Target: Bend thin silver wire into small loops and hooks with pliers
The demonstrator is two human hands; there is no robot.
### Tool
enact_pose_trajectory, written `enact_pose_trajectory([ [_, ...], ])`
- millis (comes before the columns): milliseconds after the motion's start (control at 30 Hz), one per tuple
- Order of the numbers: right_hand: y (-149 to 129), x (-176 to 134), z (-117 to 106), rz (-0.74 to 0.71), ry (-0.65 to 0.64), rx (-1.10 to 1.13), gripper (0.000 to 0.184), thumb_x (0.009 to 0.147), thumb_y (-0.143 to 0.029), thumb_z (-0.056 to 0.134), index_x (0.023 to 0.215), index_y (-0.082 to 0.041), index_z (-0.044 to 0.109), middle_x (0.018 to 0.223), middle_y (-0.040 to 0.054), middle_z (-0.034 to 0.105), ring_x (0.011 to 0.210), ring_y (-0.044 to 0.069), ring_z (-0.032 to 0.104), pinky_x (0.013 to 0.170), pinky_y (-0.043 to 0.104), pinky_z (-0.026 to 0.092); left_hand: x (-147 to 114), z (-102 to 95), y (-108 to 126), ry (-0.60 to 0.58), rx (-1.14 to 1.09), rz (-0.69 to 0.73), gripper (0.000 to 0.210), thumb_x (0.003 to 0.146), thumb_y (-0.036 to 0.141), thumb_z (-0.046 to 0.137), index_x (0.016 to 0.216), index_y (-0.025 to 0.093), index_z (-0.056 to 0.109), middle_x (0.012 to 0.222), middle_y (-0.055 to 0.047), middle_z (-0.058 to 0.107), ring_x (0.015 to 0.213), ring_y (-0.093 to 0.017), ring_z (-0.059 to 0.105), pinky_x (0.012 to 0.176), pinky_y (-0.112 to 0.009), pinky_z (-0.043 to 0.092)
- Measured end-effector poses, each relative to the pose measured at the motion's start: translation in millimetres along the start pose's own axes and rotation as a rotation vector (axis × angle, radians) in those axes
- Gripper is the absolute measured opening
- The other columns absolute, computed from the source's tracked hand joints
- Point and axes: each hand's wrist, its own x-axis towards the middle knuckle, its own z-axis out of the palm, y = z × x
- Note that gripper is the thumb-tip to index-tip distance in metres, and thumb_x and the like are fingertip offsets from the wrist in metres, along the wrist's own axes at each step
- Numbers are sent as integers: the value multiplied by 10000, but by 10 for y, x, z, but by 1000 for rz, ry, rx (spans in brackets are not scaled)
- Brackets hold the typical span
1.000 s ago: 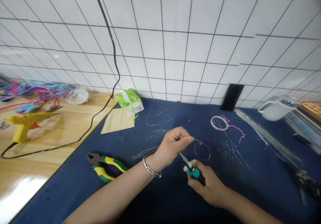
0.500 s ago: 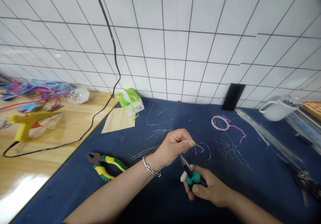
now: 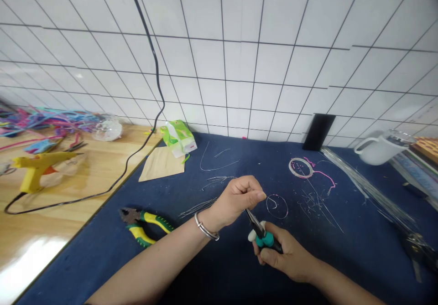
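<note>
My left hand (image 3: 244, 197) pinches a thin silver wire between thumb and forefinger. The wire's bent, hooked end (image 3: 273, 200) pokes out to the right of the fingertips. My right hand (image 3: 285, 252) is wrapped round teal-and-black handled pliers (image 3: 264, 238). Their narrow jaws point up and left, with the tips just under my left hand, where the fingers partly hide them. White coverings show on fingertips of my right hand. Behind the hooked end lies a thin wire ring (image 3: 285, 213) with a few small pink beads.
Yellow-green pliers (image 3: 143, 226) lie left of my forearm. Loose wire cuttings (image 3: 315, 202) and a round dish of pink beads (image 3: 301, 168) lie to the right. Farther out are a wire bundle (image 3: 369, 186), a white mug (image 3: 376, 149) and a yellow glue gun (image 3: 36, 170).
The pliers' handles have drawn closer together as my right hand's fingers closed in. My left hand has barely moved and keeps its pinch on the wire.
</note>
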Motion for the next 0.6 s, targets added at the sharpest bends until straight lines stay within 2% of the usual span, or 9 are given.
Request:
enact_pose_trajectory([
  [200,12,-22,20,-5,-15,35,299,829,-409,548,973,-153,496,746,3,518,621,103,487,619,266,414,0,25,-41,-28,-86,-1,126,795,159,608,704,134,525,498,76,384,433,-32,312,415,-162,260],
  [400,13,-15,27,9,-94,149,363,814,-458,555,982,-140,506,731,6,522,592,96,502,608,266,428,-19,57,-42,-93,-191,-39,119,797,179,606,717,130,533,500,73,396,421,-29,301,407,-162,262],
  [600,67,0,48,-2,-189,273,463,778,-518,575,997,-113,537,732,20,526,576,97,519,578,257,423,-54,65,-13,-144,-189,-74,113,778,193,627,720,131,553,500,62,424,408,-31,304,389,-165,246],
])
